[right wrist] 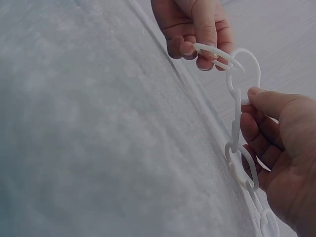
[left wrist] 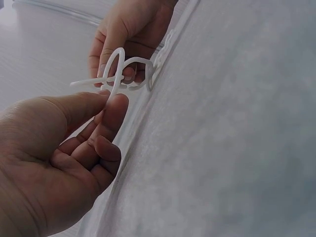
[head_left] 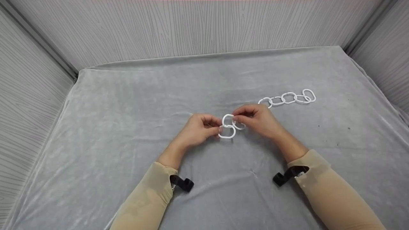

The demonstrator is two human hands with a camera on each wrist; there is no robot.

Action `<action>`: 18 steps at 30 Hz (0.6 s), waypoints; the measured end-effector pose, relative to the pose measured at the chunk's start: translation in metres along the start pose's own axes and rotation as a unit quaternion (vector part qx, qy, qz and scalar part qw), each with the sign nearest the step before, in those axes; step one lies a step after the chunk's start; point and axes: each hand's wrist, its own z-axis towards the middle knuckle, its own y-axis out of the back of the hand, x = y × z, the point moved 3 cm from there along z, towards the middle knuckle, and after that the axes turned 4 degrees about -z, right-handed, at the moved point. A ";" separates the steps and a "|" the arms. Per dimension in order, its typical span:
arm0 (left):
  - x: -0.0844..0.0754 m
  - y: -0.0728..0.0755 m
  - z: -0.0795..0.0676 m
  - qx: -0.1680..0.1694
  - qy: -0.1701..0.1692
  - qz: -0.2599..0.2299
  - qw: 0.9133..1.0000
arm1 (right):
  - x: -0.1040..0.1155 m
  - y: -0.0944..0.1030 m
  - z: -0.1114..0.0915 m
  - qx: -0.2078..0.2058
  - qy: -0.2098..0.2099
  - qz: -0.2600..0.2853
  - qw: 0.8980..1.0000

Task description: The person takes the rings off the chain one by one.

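My left hand (head_left: 199, 129) pinches a white plastic chain link (head_left: 227, 137) between thumb and fingertips. Opposite it, my right hand (head_left: 260, 121) pinches another white link (right wrist: 258, 69) at the end of a chain. The two links cross each other; I cannot tell whether they are fully joined. From the right hand's link the white chain (right wrist: 236, 121) hangs past the fingers. Its far part (head_left: 289, 97) lies on the cloth beyond the right hand, several oval links long. In the left wrist view, the left hand's link (left wrist: 120, 57) stands upright between both hands' fingertips.
A grey velvety cloth (head_left: 127, 105) with wrinkles covers the table. Pale wood-grain panels (head_left: 204, 28) rise behind it and at both sides. Black wrist mounts (head_left: 183, 183) stick out from both beige sleeves (head_left: 143, 198). Small dark specks (head_left: 349, 128) dot the cloth at right.
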 end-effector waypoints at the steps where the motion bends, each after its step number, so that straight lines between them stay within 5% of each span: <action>1: 0.000 0.000 0.000 0.000 0.000 0.002 1.000 | 0.000 0.000 0.000 0.000 0.000 0.000 1.000; 18: -0.001 -0.002 0.000 0.016 -0.006 0.003 1.000 | 0.001 -0.001 -0.002 0.010 0.001 0.014 1.000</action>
